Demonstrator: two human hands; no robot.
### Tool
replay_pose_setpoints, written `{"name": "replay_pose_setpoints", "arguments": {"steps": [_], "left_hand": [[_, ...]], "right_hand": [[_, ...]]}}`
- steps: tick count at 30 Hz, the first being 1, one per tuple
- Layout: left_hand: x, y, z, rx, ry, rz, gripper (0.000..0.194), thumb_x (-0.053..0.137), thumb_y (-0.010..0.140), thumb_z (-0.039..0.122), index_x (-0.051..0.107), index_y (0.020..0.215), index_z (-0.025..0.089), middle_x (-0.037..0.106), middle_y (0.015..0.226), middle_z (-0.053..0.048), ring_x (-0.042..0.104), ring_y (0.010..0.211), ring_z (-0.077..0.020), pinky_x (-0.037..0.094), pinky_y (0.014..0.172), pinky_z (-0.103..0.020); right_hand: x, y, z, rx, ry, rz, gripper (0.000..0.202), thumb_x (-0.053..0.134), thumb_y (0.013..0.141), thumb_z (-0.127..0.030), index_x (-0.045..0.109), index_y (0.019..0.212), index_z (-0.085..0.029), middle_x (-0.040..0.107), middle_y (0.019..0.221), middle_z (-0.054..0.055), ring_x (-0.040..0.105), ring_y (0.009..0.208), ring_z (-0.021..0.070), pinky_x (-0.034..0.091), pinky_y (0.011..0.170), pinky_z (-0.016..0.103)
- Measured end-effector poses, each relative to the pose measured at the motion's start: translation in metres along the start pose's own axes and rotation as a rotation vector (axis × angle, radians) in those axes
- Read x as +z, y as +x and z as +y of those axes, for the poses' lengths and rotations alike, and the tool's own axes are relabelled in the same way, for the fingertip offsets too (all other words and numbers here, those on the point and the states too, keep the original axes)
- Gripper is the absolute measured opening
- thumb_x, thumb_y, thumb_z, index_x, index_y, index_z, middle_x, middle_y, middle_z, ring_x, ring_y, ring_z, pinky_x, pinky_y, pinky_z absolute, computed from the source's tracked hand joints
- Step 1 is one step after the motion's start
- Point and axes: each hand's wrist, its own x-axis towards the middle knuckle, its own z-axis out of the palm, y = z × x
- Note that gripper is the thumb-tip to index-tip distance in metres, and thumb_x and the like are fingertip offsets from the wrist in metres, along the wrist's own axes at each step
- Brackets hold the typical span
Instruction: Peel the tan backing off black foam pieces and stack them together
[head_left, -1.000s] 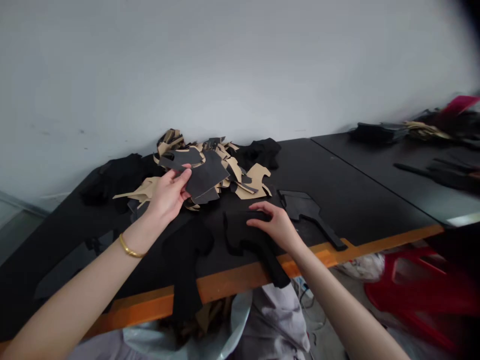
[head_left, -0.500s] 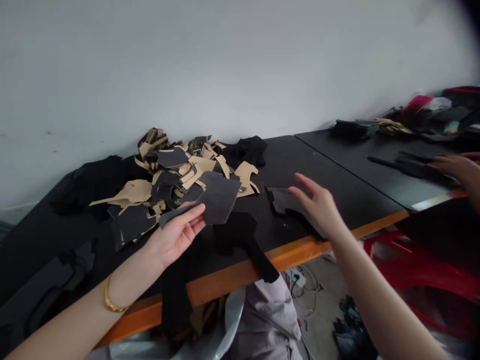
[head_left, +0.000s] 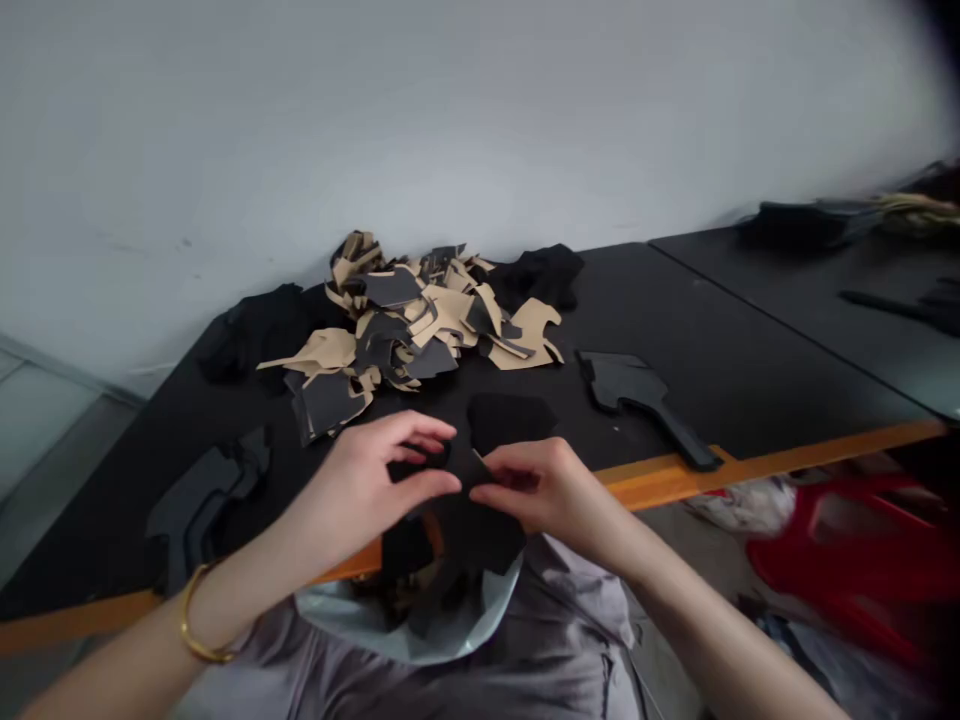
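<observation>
Head view: the camera sat at the wearer's head, close above the lap, and faced forward and down across the desk [head_left: 622,300] toward the pale wall [head_left: 480,120].

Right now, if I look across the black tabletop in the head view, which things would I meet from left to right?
Flat dark-grey cut pieces → large loose heap of tan and dark-grey flat scraps → dark-grey flat piece with a long handle-like arm → low pile of dark flat pieces near the wall.
</observation>
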Motion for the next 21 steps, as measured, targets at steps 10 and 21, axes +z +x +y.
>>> {"name": "replay_pose_setpoints", "arguments": {"steps": [10, 21], "left_hand": [[0.006, -0.023, 0.003, -0.039, -0.016, -0.146, 0.023, 0.083, 0.063, 0.028, 0.065, 0.074, 0.02, 0.067, 0.068, 0.005, 0.06, 0.065, -0.0095, 0.044, 0.061, -0.018], [0.006, -0.031, 0.006, 0.049, 0.046, -0.162, 0.017, 0.082, 0.066, 0.028, 0.066, 0.068, 0.021, 0.065, 0.064, 0.007, 0.055, 0.061, -0.0066, 0.04, 0.059, -0.015]], "right_hand": [[0.019, -0.013, -0.017, 0.114, 0.297, -0.061, 0.028, 0.062, 0.086, -0.041, 0.069, 0.089, -0.014, 0.065, 0.073, 0.004, 0.062, 0.067, 0.0115, 0.051, 0.061, 0.019], [0.024, -0.015, -0.018, 0.143, 0.38, -0.126, 0.019, 0.066, 0.083, -0.032, 0.069, 0.086, -0.013, 0.064, 0.07, 0.001, 0.059, 0.063, 0.0068, 0.05, 0.06, 0.013]]}}
